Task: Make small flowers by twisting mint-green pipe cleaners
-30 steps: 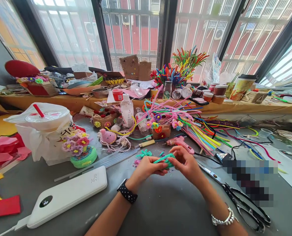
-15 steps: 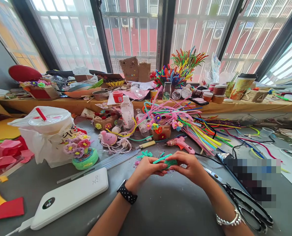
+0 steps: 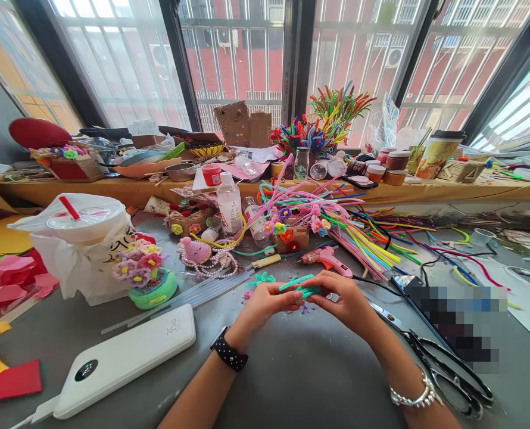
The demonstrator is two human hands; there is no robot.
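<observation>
Both of my hands meet above the grey table (image 3: 292, 369) and pinch a green pipe cleaner piece (image 3: 303, 287) between them. My left hand (image 3: 265, 304), with a black dotted watch band at the wrist, grips its left end with closed fingers. My right hand (image 3: 343, 301), with a silver bracelet, curls round the wound right end. A free green end sticks out to the upper left. Just beyond the hands lie a small teal pipe cleaner shape (image 3: 261, 278) and a pink glue gun (image 3: 327, 260).
A white power bank (image 3: 122, 357) lies at the front left. Black scissors (image 3: 448, 372) lie at the right. A bagged drink cup (image 3: 84, 232) and a flower pot craft (image 3: 146, 274) stand left. A heap of coloured pipe cleaners (image 3: 358, 232), bottles and baskets fills the far side.
Both hands have kept their hold on the green piece and shifted slightly away from me while turning it; the view has shifted a little.
</observation>
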